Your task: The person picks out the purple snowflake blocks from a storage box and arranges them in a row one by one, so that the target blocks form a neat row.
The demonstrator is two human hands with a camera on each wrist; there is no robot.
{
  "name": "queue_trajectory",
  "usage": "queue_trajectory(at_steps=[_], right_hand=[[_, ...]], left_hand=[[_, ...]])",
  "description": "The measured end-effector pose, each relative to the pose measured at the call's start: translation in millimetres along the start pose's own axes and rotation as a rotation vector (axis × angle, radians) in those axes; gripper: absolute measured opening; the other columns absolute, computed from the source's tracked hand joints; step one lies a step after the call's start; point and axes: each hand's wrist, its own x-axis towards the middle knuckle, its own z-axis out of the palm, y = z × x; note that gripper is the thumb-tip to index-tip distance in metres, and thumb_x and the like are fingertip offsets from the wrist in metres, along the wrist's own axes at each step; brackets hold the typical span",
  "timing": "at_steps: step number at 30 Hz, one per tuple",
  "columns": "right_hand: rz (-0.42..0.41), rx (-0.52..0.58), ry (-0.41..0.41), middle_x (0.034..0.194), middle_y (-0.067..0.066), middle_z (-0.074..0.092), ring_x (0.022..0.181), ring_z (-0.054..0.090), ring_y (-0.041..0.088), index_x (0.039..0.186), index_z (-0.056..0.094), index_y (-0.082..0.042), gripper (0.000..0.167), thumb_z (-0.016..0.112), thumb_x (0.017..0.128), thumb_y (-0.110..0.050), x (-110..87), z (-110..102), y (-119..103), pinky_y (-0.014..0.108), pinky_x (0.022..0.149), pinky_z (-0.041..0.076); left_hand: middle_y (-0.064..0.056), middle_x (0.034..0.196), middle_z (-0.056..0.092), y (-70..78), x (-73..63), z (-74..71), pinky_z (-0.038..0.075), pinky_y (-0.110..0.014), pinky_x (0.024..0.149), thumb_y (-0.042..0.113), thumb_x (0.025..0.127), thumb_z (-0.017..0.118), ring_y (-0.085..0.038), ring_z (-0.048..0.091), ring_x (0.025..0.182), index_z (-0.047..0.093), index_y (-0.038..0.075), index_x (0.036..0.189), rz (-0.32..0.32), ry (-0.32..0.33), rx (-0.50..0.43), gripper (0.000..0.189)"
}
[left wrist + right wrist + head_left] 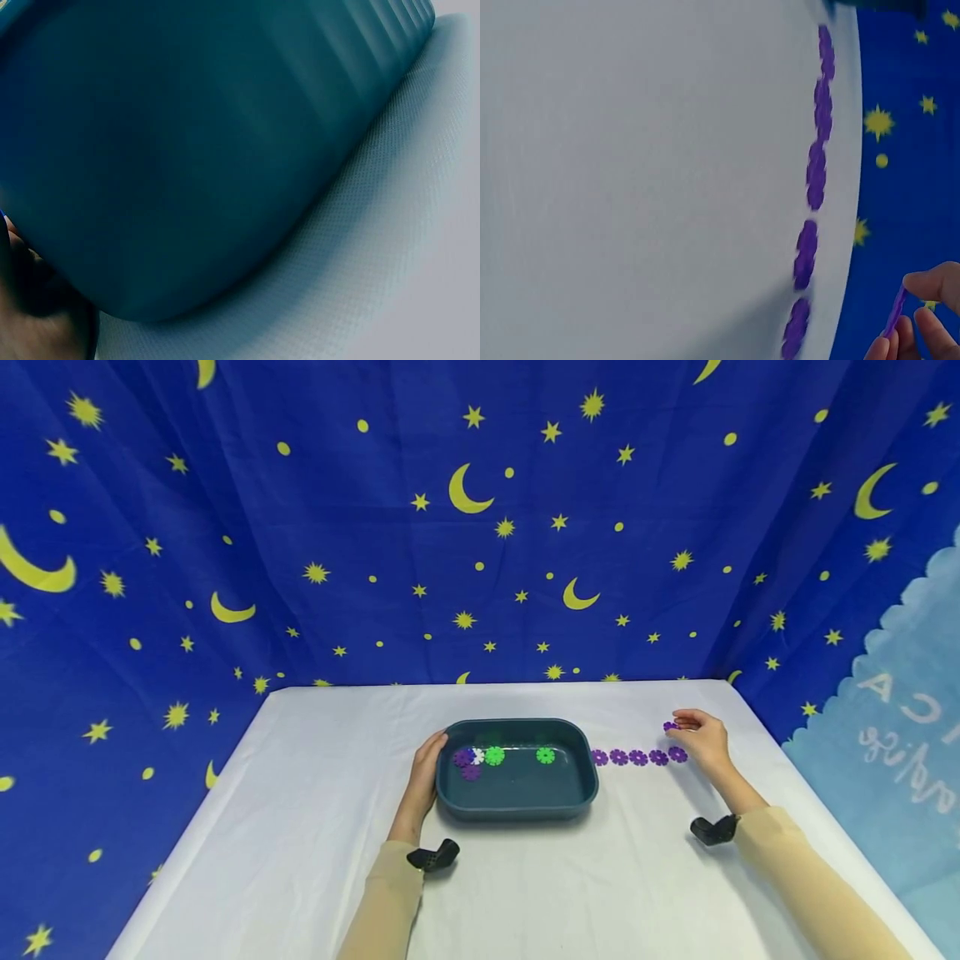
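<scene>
The left hand (426,772) holds the left side of a dark teal tray (517,813), its fingertips right at the rim. In the left wrist view the tray's outer wall (187,150) fills most of the picture. Between thumb and fingers, the right hand (701,739) pinches a purple snowflake disc (895,313), raised above the table. Close below that hand, a row of several purple snowflake discs (638,757) runs from the tray's right side. Lying in the tray are green discs (545,756), purple discs (471,772) and a white disc (477,757).
A white cloth covers the table (570,885). Behind it and to the left hangs a blue curtain (375,527) with yellow stars and moons. A light blue panel (900,710) stands at the right. Each wrist wears a black camera mount (712,830).
</scene>
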Motion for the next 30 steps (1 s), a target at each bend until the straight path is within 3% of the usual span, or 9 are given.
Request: queue_trajectory(at_steps=[5,11,19,30], right_hand=[[0.025,-0.013,0.015,0.078,-0.01,0.064,0.065,0.048,-0.016,0.112,0.06,0.016,0.039,0.07,0.077,0.002,-0.9,-6,13,0.002,0.06,0.043],[0.078,-0.075,0.029,0.083,0.011,0.069,0.062,0.045,-0.015,0.11,0.061,0.016,0.038,0.07,0.077,0.001,-1.2,-7,29,0.004,0.057,0.043],[0.101,-0.07,0.031,0.076,0.01,0.069,0.059,0.046,-0.015,0.109,0.06,0.017,0.037,0.068,0.076,0.003,-3.1,-7,41,0.004,0.055,0.042],[0.109,-0.163,0.034,0.091,0.028,0.068,0.059,0.042,-0.017,0.107,0.062,0.015,0.037,0.067,0.073,0.002,-8.5,-9,47,0.004,0.056,0.038]], left_hand=[[-0.027,0.145,0.04,10.3,-7.4,2.8,0.025,-0.043,0.12,0.017,0.101,0.042,-0.034,0.033,0.139,0.04,-0.008,0.139,0.004,-0.017,0.005,0.046],[-0.028,0.146,0.037,22.8,-15.9,6.4,0.023,-0.045,0.12,0.017,0.101,0.041,-0.036,0.03,0.141,0.039,-0.01,0.139,-0.002,-0.021,0.039,0.047],[-0.025,0.148,0.037,3.1,-1.1,-1.0,0.021,-0.044,0.121,0.02,0.101,0.043,-0.033,0.029,0.142,0.039,-0.007,0.14,-0.003,-0.013,0.007,0.047],[-0.025,0.146,0.04,-2.5,0.6,-0.8,0.023,-0.044,0.12,0.022,0.1,0.043,-0.034,0.032,0.14,0.041,-0.006,0.139,0.017,-0.002,0.019,0.048]])
